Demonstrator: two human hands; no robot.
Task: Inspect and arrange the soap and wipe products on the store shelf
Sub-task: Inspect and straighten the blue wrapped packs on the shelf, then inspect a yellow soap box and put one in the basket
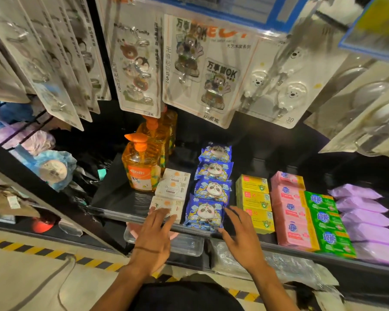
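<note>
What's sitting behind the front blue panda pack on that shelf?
Three more blue panda packs stand in a row behind the front panda pack, each partly covered by the one before it. Past the last, the shelf is too dark to tell.

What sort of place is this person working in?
Most likely a shop's household-goods aisle: rows of packaged soap bars and panda wipe packs fill a black shelf, with carded adhesive hooks hanging above.

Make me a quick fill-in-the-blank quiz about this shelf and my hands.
The pump bottles have ____ pump heads.
The panda wipe packs form a row of ____.
The left hand touches the front box of the ____ row.
The rightmost packs are ____.
Missing words: orange, four, white, purple.
</note>
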